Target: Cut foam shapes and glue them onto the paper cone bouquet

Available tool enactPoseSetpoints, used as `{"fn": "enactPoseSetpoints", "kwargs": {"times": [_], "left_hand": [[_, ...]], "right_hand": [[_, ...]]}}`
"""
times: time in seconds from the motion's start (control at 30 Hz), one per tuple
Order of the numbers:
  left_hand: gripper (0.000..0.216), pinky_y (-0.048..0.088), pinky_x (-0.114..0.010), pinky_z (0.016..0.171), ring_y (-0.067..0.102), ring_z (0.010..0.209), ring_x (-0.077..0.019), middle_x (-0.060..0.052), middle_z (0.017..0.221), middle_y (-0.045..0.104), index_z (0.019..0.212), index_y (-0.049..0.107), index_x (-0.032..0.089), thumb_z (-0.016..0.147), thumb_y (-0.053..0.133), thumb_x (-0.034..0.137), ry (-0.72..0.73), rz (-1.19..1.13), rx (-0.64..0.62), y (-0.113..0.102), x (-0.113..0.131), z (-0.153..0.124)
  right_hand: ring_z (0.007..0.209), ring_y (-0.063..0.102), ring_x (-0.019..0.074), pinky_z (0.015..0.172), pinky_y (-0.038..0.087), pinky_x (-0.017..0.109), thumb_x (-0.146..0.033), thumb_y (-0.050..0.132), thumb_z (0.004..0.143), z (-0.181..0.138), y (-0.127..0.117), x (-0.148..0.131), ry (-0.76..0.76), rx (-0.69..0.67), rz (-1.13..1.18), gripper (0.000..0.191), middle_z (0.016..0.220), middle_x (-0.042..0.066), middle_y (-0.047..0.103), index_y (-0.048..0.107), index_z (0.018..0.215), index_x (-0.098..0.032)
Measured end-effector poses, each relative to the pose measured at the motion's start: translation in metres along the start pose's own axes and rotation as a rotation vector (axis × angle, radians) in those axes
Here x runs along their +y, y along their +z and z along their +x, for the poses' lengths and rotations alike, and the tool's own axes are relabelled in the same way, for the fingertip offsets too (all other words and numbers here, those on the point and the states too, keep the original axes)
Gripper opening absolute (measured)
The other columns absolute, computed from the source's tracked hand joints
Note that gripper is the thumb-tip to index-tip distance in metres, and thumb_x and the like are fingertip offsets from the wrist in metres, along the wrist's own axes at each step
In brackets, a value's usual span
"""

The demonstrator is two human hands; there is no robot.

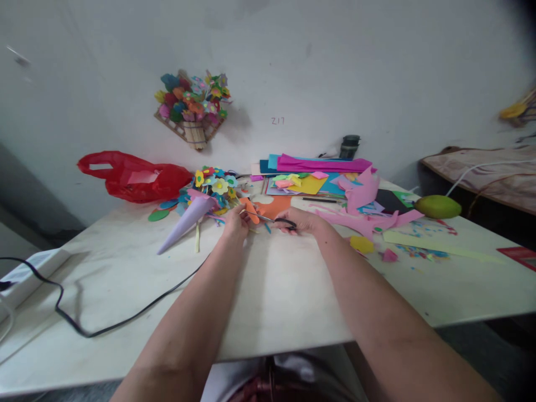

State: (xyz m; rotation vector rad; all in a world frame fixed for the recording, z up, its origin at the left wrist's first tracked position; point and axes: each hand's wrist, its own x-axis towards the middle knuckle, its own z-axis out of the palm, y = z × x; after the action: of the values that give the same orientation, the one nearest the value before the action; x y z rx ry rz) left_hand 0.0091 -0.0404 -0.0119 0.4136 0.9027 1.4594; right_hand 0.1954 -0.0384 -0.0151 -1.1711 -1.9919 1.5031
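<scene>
My left hand (237, 221) is closed on a small orange piece of craft paper (250, 210). Black-handled scissors (285, 223) are in my right hand (299, 220), their blades pointing left to the orange piece. Whether the blades are cutting into it I cannot tell. Just behind the hands lies a larger orange sheet (276, 205) with rounded cut-outs along its edge. To the left of my left hand, a lilac paper cone (188, 219) rests beside a bunch of colourful paper flowers (215, 184).
A red plastic bag (138, 178) sits at the back left. Stacked coloured sheets (310, 184), pink scraps (362, 192) and small clippings (422, 251) cover the right. A black cable (125, 321) crosses the left of the white table (288, 312). A dark jar (349, 146) stands behind.
</scene>
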Motion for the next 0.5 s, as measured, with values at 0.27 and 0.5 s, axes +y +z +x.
{"fn": "enactPoseSetpoints", "kwargs": {"times": [0.27,0.5], "left_hand": [[0.017,0.054,-0.027,0.052,0.065,0.053,-0.0180,-0.009,0.065,0.066,0.094,0.061,0.008,0.082,0.049,0.013,-0.003,-0.014,0.004,-0.0002,-0.0001,-0.0005],[0.018,0.054,-0.027,0.054,0.065,0.055,-0.0177,-0.009,0.065,0.066,0.092,0.062,0.009,0.081,0.048,0.012,-0.002,-0.013,-0.011,-0.0006,-0.0006,-0.0002]], "right_hand": [[0.033,0.035,0.0024,0.032,0.025,0.014,-0.032,0.067,0.078,-0.0038,0.0017,-0.0029,-0.024,0.015,-0.001,0.023,0.047,-0.005,0.050,0.056,0.067,-0.014],[0.032,0.035,0.0025,0.031,0.023,0.015,-0.028,0.065,0.081,-0.0053,0.0024,-0.0066,0.021,0.014,-0.004,0.022,0.046,-0.005,0.049,0.055,0.067,-0.014]]}}
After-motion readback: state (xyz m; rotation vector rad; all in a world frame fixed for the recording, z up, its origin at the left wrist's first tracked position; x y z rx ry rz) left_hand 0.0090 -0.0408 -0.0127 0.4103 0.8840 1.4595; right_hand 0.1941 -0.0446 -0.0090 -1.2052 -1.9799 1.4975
